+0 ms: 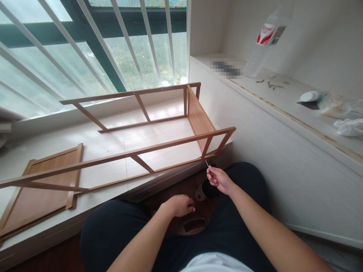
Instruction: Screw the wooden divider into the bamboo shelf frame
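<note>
The right hand (219,179) pinches a thin silver metal pin (207,163) (perhaps a small tool; too slim to tell), its tip just below the half-built light-brown wooden shelf frame (147,124) at its 5 o'clock corner. The left hand (179,205), at the right's 7 o'clock, rests loosely curled, holding nothing visible.

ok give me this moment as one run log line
right hand: pinches thin metal pin near wooden frame | left hand: curled, palm down above stool | loose panel: flat on sill
</note>
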`<state>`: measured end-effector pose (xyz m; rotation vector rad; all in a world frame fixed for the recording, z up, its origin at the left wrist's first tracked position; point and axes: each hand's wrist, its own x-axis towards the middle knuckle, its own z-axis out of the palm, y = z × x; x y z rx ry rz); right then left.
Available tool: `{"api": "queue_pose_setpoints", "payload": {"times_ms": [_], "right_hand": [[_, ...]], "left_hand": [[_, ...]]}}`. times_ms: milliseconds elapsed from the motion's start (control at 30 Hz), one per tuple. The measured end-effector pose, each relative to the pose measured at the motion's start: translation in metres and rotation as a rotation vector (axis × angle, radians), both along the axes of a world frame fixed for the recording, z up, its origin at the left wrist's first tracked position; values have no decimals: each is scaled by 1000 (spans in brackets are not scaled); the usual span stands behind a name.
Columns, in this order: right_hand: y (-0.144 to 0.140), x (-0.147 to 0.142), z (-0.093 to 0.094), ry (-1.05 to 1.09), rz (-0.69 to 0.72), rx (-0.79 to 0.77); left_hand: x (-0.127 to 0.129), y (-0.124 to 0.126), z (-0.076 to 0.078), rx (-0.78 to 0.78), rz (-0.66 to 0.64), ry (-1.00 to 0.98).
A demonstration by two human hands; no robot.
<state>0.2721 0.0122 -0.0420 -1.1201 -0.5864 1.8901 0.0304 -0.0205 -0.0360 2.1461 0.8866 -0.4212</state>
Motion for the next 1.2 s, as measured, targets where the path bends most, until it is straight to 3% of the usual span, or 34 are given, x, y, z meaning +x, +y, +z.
{"api": "queue_pose_setpoints", "payload": {"times_ms": [500,633,733,833,967,1200], "right_hand": [[-3,-4,-8,-145,-34,60],[-5,-7,-10,-548,-68,243],[-9,-10,-8,-970,-30,464],[-12,-12,-4,-1245,22,586],[-11,-12,-3,-1403,32,616],[-8,-9,-4,-1466,10,606]], "left_hand": [[3,3,-6,-65,-8,99],[4,3,-8,-76,-6,106],[3,3,-11,-88,-5,113],[3,4,-14,-101,-2,136],[5,5,-15,-122,-4,175],[8,5,-14,-125,0,186]]}}
